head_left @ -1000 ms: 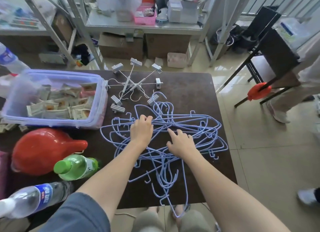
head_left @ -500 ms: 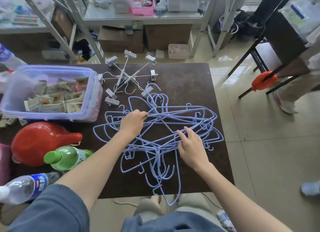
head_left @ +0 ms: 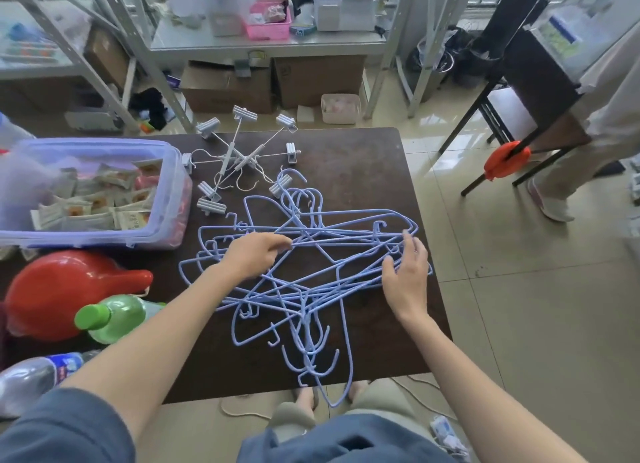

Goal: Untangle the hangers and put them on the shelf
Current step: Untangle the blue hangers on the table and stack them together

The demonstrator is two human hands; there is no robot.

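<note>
A person leans over a dark brown table (head_left: 363, 158) where a tangled heap of pale blue wire hangers (head_left: 311, 272) sprawls across the near right part of the top, a few hooks hanging past the near edge. The left hand (head_left: 254, 255) rests on the left of the heap with fingers curled, pinching a wire between thumb and fingertips. The right hand (head_left: 407, 272) lies on the right end of the heap, fingers loosely spread among the wires and gripping none that can be seen. Just beyond the heap lies a white clip hanger (head_left: 242, 158) with pegs fanned out. At left stand a clear plastic bin (head_left: 104, 234) of packets, a red jug (head_left: 59, 289) and a green-capped bottle (head_left: 110, 317). A grey metal shelf (head_left: 270, 45) stands past the table's far edge.
</note>
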